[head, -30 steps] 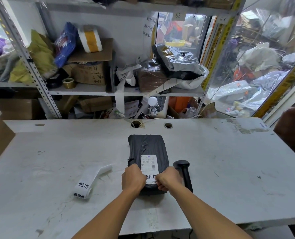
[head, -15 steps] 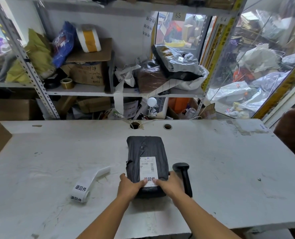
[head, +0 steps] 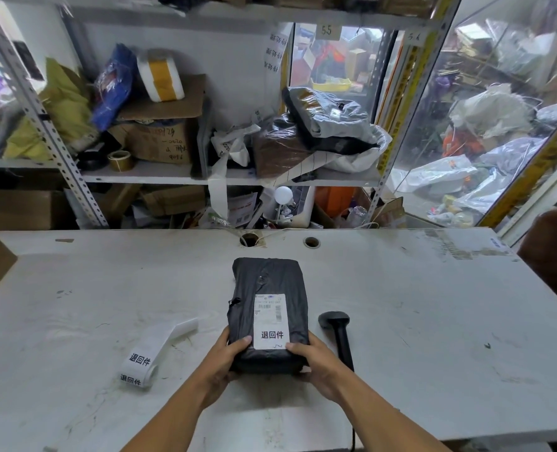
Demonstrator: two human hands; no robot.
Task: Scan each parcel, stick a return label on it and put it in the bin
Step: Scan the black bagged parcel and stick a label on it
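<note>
parcel (head: 269, 308): black, lying flat mid-table (head: 433, 321), return label (head: 271, 335) on top | left hand (head: 226, 357): grip curled round near left corner | right hand (head: 316, 358): grip curled round near right corner | scanner (head: 337, 331): just right of parcel | label roll (head: 145, 360): left, apart

A single head-worn camera looks forward and down, close over the worktop (head: 401, 321). It faces cluttered shelves (head: 179, 172) behind; wide-angle bending probably distorts the edges.
</note>
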